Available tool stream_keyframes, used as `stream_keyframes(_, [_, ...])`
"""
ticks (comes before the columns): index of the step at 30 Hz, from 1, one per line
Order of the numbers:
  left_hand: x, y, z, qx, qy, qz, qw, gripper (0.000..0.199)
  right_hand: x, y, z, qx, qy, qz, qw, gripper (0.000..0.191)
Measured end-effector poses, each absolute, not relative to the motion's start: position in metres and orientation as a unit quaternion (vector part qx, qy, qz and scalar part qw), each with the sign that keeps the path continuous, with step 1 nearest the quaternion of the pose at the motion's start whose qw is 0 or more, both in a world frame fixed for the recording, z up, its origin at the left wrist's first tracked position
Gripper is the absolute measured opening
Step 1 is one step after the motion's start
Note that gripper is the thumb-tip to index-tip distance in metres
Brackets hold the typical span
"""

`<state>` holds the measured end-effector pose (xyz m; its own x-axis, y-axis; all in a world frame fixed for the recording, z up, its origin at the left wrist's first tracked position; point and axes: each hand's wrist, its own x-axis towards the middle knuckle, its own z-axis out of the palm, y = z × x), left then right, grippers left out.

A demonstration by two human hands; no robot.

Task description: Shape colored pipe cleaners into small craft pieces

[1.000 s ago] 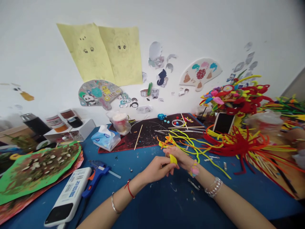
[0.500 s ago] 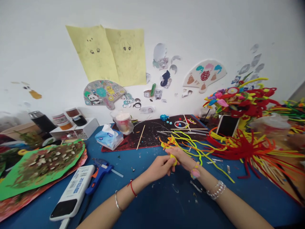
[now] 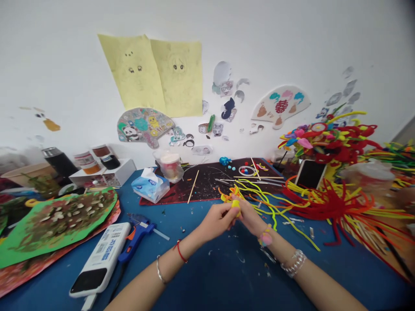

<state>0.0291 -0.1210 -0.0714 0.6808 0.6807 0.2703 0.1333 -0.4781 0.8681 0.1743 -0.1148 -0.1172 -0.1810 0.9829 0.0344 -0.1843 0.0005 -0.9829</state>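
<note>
Pinched closed, the left hand (image 3: 218,222) and right hand (image 3: 251,219) held a small yellow pipe-cleaner bundle (image 3: 236,207) between them in the head view; I couldn't read its long axis. Fuzzy, curling yellow and orange chenille stems (image 3: 269,203) trailed rightward, nearer the right hand.

Chenille pipe cleaners (image 3: 270,206): fuzzy, rough fibre. Bench (image 3: 227,276): smooth blue surface, slight sheen, scuffed. Power bank (image 3: 108,244): glossy white plastic, glossy black end. Glue gun (image 3: 138,235): moulded plastic, low sheen. Tissue pack (image 3: 150,186): shiny plastic film. Skewer (image 3: 193,186): bare matt wood. Wall sheets (image 3: 152,73): matt yellow paper. Bangle (image 3: 158,270): polished metal.
</note>
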Motion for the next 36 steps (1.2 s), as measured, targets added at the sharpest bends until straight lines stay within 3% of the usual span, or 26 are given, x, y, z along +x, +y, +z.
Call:
stream_keyframes(4, [0.018,-0.107,-0.084,0.788,0.229,0.278,0.499,0.04,0.18,-0.112,-0.112,-0.344,-0.468,0.595,0.556,0.045])
stream_keyframes(16, [0.013,-0.086,-0.093,0.666,0.22,0.297,0.648,0.03,0.18,-0.116,-0.113,-0.343,-0.57,0.582,0.468,0.027])
stream_keyframes(26, [0.019,-0.076,-0.12,0.671,0.351,0.319,0.57,0.057,0.175,-0.125,-0.108,-0.329,-0.635,0.584,0.384,0.027])
stream_keyframes(36, [0.024,-0.082,-0.119,0.664,0.348,0.355,0.559,0.054,0.162,-0.125,-0.12,-0.29,-0.581,0.581,0.491,0.025])
